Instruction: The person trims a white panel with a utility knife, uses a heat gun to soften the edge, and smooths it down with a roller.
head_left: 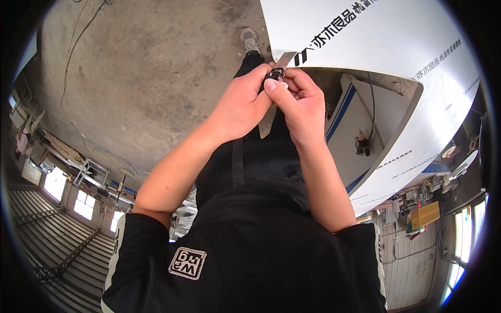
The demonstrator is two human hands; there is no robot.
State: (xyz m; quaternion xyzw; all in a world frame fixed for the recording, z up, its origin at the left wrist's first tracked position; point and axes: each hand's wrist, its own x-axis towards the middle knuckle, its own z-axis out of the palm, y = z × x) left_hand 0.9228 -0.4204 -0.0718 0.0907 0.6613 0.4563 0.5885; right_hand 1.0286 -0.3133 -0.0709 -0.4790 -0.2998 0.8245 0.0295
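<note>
left hand (241, 107): clenched on small black tool (273, 73)
right hand (297, 101): pinching the same tool
blade (285, 59): touching white panel (386, 41) edge

bare floor (146, 78) left – white panel (376, 36) blocks right.

1. Both bare forearms are rising from the lower edge, out of short black sleeves, and converging toward the upper middle of the view.
2. The left hand (241, 104) is curling inward, its knuckles facing the camera and its fingers folding toward the right hand.
3. The right hand (298, 101) is meeting it, thumb pressing forward on top.
4. The fingertips of both hands are touching, apparently pinching together, though the grip itself is partly hidden.
5. Both wrists are bending slightly inward.
</note>
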